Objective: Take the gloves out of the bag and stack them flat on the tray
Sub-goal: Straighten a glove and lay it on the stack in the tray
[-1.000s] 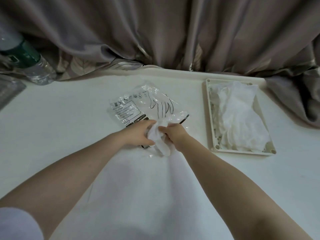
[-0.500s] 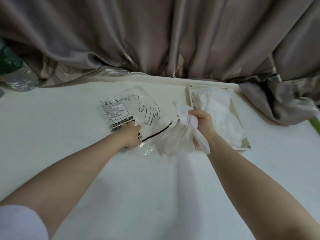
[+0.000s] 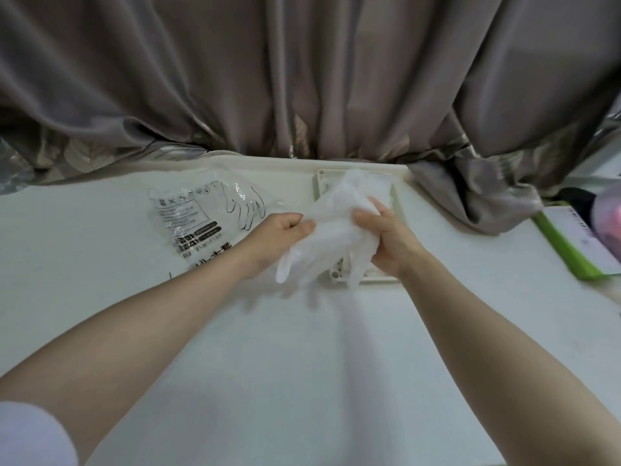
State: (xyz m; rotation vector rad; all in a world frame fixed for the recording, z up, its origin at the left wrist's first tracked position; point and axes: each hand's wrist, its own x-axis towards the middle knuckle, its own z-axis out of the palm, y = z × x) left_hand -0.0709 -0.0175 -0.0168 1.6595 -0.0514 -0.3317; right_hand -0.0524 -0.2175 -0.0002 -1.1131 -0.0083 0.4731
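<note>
Glove (image 3: 336,227) stretched above tray (image 3: 322,176) — 2 hands, left hand (image 3: 280,235) and right hand (image 3: 386,237), pinch it.

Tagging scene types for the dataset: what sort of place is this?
Probably a home room, not a lab: a plain white table pushed against heavy grey-brown curtains, with a green-edged book at the right edge.

We see a big gray-brown curtain (image 3: 302,79) hanging behind the white tabletop (image 3: 268,364). Its bottom edge bunches up on the tabletop at the back right. Far to the right lies a flat thing with a green edge (image 3: 568,247). Beside it we see something pink (image 3: 608,216), too blurry to tell.
</note>
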